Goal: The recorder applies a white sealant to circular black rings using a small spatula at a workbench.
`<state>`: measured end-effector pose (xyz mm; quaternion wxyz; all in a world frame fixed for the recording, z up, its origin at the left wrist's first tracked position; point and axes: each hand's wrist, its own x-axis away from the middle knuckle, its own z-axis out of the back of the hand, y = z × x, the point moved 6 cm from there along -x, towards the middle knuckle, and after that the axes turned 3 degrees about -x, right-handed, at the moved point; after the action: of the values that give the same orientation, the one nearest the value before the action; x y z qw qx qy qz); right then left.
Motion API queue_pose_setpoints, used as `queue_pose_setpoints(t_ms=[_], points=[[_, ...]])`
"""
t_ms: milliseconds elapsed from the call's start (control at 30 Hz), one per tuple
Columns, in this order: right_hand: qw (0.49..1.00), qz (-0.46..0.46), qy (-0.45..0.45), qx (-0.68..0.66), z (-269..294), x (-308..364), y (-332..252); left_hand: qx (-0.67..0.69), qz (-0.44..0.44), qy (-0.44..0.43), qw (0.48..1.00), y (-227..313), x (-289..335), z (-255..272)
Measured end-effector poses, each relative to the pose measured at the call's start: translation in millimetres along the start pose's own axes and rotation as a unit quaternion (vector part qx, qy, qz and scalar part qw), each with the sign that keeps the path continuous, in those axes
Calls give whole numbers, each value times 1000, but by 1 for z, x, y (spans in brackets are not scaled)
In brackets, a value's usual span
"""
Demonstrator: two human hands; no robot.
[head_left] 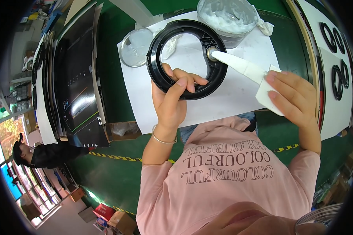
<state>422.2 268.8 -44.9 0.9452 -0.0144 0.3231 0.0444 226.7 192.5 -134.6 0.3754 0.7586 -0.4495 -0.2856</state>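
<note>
My left hand is closed on the lower rim of a black ring-shaped housing, thumb in front and fingers through its opening. The ring is raised above a white sheet, its face turned up toward me. In my right hand is a white tapered spatula, pinched at its wide end. Its narrow tip meets a small round metal fitting on the ring's inner right side. Behind the ring stands a clear tub with pale grease smeared inside. A round clear lid lies left of the ring.
White paper covers the green worktop. A crumpled white tissue sits beside the tub. Several black rings lie on a white board at the right. Dark printed panels stand at the left. A person in black is farther left.
</note>
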Motion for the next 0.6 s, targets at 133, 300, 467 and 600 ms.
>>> queue_pose_setpoints(t_ms=[133, 300, 467, 600], points=[[999, -18, -8, -40, 5, 5, 4, -5, -6, 6, 1000, 0, 1, 3], [983, -114, 109, -96, 15, 26, 31, 77, 19, 5, 997, -1, 2, 10], [783, -440, 363, -247, 2, 81, 87, 183, 61, 4, 981, -7, 1, 8], [631, -544, 403, -379, -27, 93, 120, 231, 85, 17, 969, -8, 4, 8]])
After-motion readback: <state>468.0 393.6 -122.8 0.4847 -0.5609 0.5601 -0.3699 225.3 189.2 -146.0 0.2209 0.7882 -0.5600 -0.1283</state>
